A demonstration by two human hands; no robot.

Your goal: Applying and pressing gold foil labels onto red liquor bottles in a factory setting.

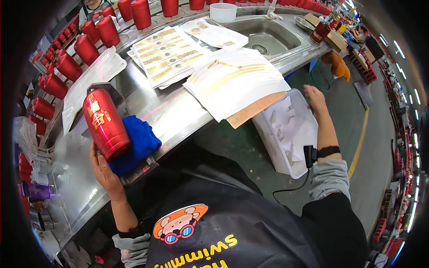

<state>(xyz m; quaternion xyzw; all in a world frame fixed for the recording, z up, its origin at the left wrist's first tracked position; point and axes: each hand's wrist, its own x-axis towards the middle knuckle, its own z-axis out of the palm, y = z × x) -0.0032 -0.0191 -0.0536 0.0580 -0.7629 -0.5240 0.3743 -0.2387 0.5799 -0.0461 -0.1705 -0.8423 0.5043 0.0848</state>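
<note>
A glossy red metal flask [105,120] with gold lettering leans tilted at the left of the steel bench. Its upper end meets a dark angular stand [117,96], and its lower end is beside a bunched blue cloth [138,142]. My left hand [105,172] is at the flask's lower end, fingers and thumb against its side and base. Out to the right, my right hand [316,99] hovers by the far rim of a white plastic bin [272,147], fingers loosely bent and apart, with nothing visible in them. Crumpled white paper scraps [288,127] lie inside the bin.
Sheets of gold-printed decals [167,56] and white sheets [237,80] cover the bench's middle, overhanging its near edge. Behind them is a steel sink [268,33]. Rows of red canisters [107,32] line the far side. A white tray [91,80] lies behind the flask.
</note>
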